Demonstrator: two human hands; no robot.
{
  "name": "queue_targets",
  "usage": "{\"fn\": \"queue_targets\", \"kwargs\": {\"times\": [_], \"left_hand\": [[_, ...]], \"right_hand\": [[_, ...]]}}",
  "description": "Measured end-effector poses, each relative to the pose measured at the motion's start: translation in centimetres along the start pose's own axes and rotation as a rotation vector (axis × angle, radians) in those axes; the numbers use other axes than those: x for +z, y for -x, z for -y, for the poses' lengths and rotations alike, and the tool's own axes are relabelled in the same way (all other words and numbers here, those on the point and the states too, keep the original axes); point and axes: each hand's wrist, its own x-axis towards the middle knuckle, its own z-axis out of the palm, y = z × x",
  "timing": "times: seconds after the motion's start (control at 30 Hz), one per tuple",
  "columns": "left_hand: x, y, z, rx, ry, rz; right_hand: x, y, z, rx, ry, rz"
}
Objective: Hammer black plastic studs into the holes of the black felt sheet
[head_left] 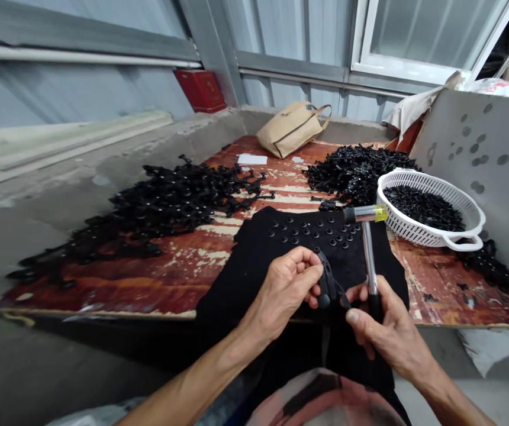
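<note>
- In the head view, a slim, curved black piece of plastic or rubber (331,283) is held in front of the body, above the near part of a black cloth (237,284).
- By the left hand (281,284), the piece is pinched between thumb and bent fingers; it lies just to the right of these fingertips.
- The long axis of the piece is directed from the upper left, near the left fingertips, down towards the right thumb.
- By the right hand (392,337), the dark grip of a hammer with silver metal shaft and yellow tip (369,254) is enclosed, and the narrow lower end of the piece seems to be touched by its thumb and forefinger.
- The left hand is judged nearer to the main body of the piece.
- The hammer head is seen farther away, beside small round black parts (295,232) on the cloth.
</note>
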Motion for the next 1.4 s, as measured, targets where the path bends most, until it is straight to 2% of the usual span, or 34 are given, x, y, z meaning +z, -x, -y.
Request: {"fn": "queue_targets", "kwargs": {"times": [0.07,0.23,0.33,0.5,0.6,0.67,0.8,0.97,1.07,1.17,1.4], "left_hand": [[-0.1,0.1,0.0,-0.005,0.032,0.025],[-0.9,0.2,0.0,-0.108,0.384,0.323],[-1.1,-0.1,0.5,-0.149,0.504,0.409],[0.0,-0.4,1.1,-0.170,0.438,0.342],[0.9,-0.1,1.0,-0.174,0.442,0.435],[1.0,0.0,0.7,-0.169,0.470,0.437],[0.1,-0.3,0.0,-0.148,0.392,0.335],[-0.6,-0.7,-0.3,-0.180,0.140,0.390],[0.0,-0.6,0.0,-0.157,0.101,0.448],[0.4,-0.5,0.2,-0.149,0.101,0.451],[-0.5,-0.9,-0.3,-0.331,0.213,0.357]], "right_hand": [[0.1,-0.2,-0.3,0.026,-0.022,0.006],[0.3,-0.6,-0.2,0.046,-0.153,0.056],[0.3,-0.5,0.1,0.058,-0.233,0.100],[0.8,-0.3,0.0,0.088,-0.294,0.163],[1.2,-0.3,-0.5,0.095,-0.286,0.158],[1.2,-0.3,-0.9,0.090,-0.247,0.132],[0.2,0.1,-1.5,0.056,-0.088,0.025],[-0.8,-0.5,-0.1,-0.030,0.061,-0.109],[-0.5,-1.7,1.2,-0.053,0.110,-0.092],[0.0,-2.6,1.8,-0.059,0.138,-0.047],[0.1,-3.1,1.3,-0.059,0.157,-0.066]]}}
